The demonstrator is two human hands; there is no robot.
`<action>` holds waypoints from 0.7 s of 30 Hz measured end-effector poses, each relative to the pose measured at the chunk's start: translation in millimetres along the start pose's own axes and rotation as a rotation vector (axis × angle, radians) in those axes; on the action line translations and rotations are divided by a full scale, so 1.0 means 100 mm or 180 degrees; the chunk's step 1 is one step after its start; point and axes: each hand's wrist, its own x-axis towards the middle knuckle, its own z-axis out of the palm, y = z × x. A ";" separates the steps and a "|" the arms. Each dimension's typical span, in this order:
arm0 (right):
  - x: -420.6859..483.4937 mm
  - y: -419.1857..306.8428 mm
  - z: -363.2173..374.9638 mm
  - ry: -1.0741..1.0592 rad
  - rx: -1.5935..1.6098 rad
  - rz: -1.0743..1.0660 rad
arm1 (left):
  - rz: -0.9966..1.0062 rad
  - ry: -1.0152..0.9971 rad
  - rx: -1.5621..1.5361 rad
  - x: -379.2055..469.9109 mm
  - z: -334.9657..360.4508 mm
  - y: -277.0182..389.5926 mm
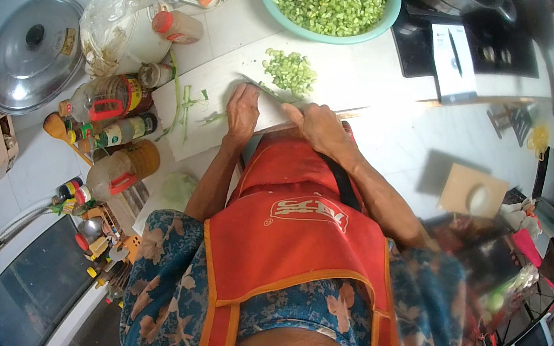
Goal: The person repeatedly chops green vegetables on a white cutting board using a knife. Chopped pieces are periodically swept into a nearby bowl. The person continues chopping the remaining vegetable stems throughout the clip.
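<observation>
My right hand point(324, 129) grips a kitchen knife point(266, 90), its blade pointing left over a pale cutting board point(220, 85). Beside the blade's left end, the bent fingers of my left hand point(243, 110) press down near the board's front edge; what lies under them is hidden. A small heap of chopped green vegetable point(291, 73) sits just beyond the blade. Green stalks and scraps point(186, 107) lie on the board left of my left hand. Past the board stands a mint-green basin point(322, 37) filled with chopped green pieces.
Oil and sauce bottles point(126, 130) and a wooden spoon point(55, 127) crowd the left side. Behind them are a glass pot lid point(33, 54), a bag-covered white pot point(137, 36) and a red-capped jar point(185, 29). A black cooktop point(511, 54) lies at the back right.
</observation>
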 end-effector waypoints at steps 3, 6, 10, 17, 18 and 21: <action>0.09 0.13 0.23 0.0270 0.0106 -0.0012 | 0.0072 0.0091 -0.0101 0.03 0.02 0.01; 0.13 0.15 0.25 0.0320 0.0502 0.0238 | 0.0081 0.0237 -0.0353 0.02 -0.01 0.02; -0.07 -0.02 -0.02 0.0193 0.0424 -0.0023 | -0.0046 0.0162 -0.0278 -0.01 -0.01 0.03; 0.04 -0.03 0.04 0.0014 0.0269 -0.0020 | -0.0035 0.0105 -0.0335 -0.01 -0.02 0.03; 0.05 -0.08 0.02 0.0028 0.0402 0.0046 | -0.0010 0.0172 -0.0317 0.01 -0.02 0.06; 0.16 0.10 0.18 0.0230 0.0772 0.0229 | 0.0039 0.0274 -0.0245 0.02 -0.05 0.10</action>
